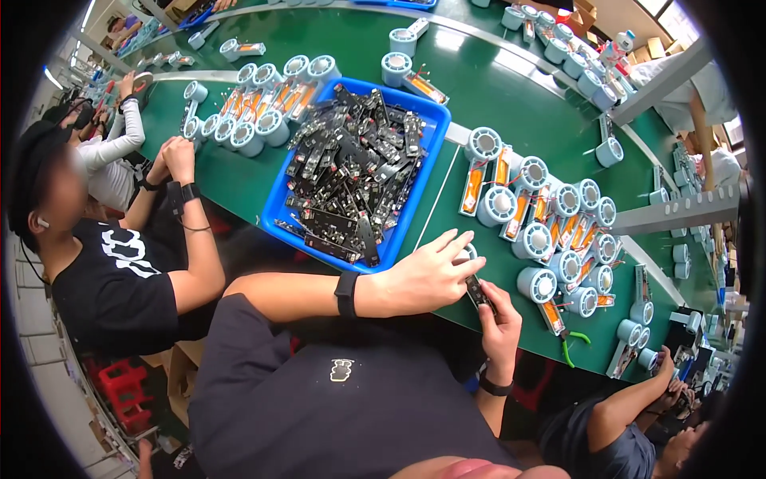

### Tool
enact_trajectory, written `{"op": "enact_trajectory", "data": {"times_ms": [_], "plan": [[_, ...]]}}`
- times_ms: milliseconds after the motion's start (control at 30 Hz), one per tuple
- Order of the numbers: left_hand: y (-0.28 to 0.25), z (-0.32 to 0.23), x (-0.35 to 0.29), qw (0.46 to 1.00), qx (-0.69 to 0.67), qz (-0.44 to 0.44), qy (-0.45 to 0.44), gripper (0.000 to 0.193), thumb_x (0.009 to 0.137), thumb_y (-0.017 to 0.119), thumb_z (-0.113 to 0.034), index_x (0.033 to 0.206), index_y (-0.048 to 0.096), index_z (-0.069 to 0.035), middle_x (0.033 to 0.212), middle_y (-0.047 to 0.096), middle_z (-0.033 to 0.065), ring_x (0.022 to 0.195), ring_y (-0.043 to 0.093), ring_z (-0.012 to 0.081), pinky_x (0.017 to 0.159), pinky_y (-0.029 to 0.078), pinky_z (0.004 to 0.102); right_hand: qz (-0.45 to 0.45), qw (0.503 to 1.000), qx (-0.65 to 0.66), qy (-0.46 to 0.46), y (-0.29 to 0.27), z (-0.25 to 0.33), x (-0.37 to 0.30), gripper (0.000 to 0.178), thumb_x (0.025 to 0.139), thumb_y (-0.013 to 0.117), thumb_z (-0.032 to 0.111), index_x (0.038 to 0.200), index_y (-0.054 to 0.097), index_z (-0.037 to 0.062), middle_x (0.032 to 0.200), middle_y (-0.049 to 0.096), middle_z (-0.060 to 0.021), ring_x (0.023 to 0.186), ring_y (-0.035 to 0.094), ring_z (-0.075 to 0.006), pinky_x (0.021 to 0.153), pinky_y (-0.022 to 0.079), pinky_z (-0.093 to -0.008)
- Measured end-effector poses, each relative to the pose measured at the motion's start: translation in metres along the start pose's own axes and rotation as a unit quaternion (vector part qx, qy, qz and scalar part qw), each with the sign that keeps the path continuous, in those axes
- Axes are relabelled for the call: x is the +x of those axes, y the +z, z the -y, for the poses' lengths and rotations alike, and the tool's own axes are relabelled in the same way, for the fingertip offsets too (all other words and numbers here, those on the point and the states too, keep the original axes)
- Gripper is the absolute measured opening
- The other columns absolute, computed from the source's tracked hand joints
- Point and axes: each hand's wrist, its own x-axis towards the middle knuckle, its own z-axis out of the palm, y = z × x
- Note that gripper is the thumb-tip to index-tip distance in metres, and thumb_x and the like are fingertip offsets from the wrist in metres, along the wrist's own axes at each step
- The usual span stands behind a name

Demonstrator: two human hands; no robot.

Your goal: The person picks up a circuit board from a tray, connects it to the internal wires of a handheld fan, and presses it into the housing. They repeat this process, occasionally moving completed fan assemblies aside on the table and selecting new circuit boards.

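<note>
Long green counter (495, 88) curving from upper left to lower right, near edge bending past the blue bin and down toward the lower right corner. Blue plastic bin (275, 195) next in size, set just inside that near edge, heaped with black circuit boards (351, 172); white strip running along its right wall. Bare green lane right of the bin, between it and a cluster of pale blue round speaker units (550, 231) with orange parts, that cluster reaching close to the near edge. Another row of the same units (255, 108) left of the bin near the far side. Open green surface beyond the bin, toward the far rail. Co-worker in a black shirt (112, 279) seated at left, close beside the left forearm; another person's arm (630, 399) at lower right. Left hand (431, 271), black wristband behind it, over the counter's near edge just right of the bin's corner, fingers spread loosely, grip apart with fingertips touching the top of a small black board (479, 293). Right hand (499, 319) just below, off the edge, grip clamped on the lower end of that board, thumb across it. Green-handled cutters (573, 342) lying at the edge, right of the right hand, near but apart.
</note>
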Motion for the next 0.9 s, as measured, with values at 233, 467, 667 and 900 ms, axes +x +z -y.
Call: {"op": "enact_trajectory", "data": {"times_ms": [233, 467, 667, 900], "plan": [[-0.011, 0.026, 0.011, 0.991, -0.067, 0.076, 0.086, 0.008, 0.074, 0.072, -0.012, 0.081, 0.072, -0.008, 0.122, 0.067, 0.0106, 0.125, 0.058, 0.0396, 0.092, 0.058, 0.042, -0.061, 0.988, 0.143, -0.001, -0.009, -0.027, 0.002, 0.022, 0.104, 0.056, 0.003, 0.118, 0.07, -0.0083, 0.122, 0.072, -0.0168, 0.117, 0.066, -0.023, 0.104, 0.049, -0.034], [-0.063, 0.105, 0.079, 0.987, -0.15, -0.005, 0.051, 0.013, 0.077, 0.078, -0.003, 0.086, 0.072, -0.01, 0.12, 0.071, 0.0078, 0.111, 0.067, 0.0337, 0.094, 0.056, 0.0463, -0.092, 0.985, 0.144, -0.002, -0.012, -0.027, -0.01, 0.02, 0.106, 0.055, 0.005, 0.11, 0.071, -0.0073, 0.118, 0.073, -0.0151, 0.111, 0.068, -0.022, 0.099, 0.052, -0.0334], [-0.006, 0.235, 0.195, 0.995, -0.083, -0.047, 0.017, 0.012, 0.08, 0.077, -0.003, 0.091, 0.074, -0.007, 0.115, 0.073, 0.0135, 0.107, 0.069, 0.0372, 0.093, 0.055, 0.0416, -0.055, 0.984, 0.164, -0.044, -0.01, -0.029, -0.005, 0.019, 0.105, 0.056, 0.005, 0.109, 0.071, -0.0065, 0.115, 0.073, -0.014, 0.109, 0.068, -0.0217, 0.098, 0.052, -0.0327], [0.049, 0.279, 0.217, 0.987, -0.031, 0.115, -0.104, 0.03, 0.079, 0.071, -0.002, 0.108, 0.076, -0.01, 0.123, 0.07, 0.0159, 0.118, 0.065, 0.0348, 0.1, 0.055, 0.0426, -0.082, 0.986, 0.14, -0.051, -0.005, -0.022, -0.004, 0.017, 0.104, 0.058, 0.004, 0.108, 0.071, -0.0055, 0.115, 0.073, -0.0135, 0.109, 0.068, -0.0213, 0.098, 0.052, -0.0327]]}}
